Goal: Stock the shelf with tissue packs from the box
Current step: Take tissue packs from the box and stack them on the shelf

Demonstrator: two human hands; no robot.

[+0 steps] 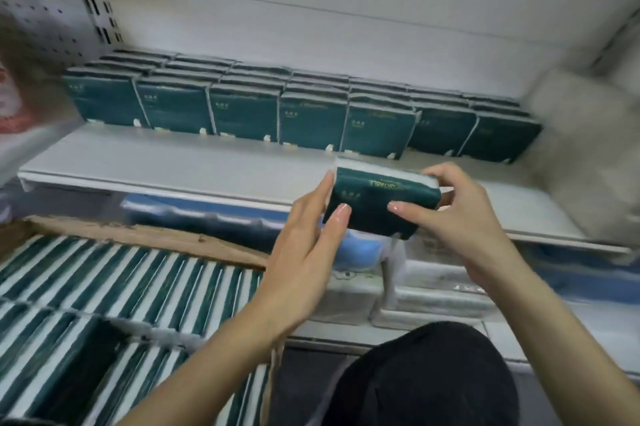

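Both hands on one pack (pixel 382 204) now, left hand (pixel 311 235) and right hand (pixel 460 214) pinching its ends just above the shelf (pixel 173 162) lip. Best to stand it upright, flush against the front row (pixel 277 114), label outward.

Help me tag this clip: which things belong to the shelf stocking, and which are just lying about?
Job: tissue pack held by left hand and right hand; shelf; stocked packs on it; cardboard box of packs.
Lying about: pale wrapped packages below the shelf; red-and-white item at far left; blurred grey bundle at right.
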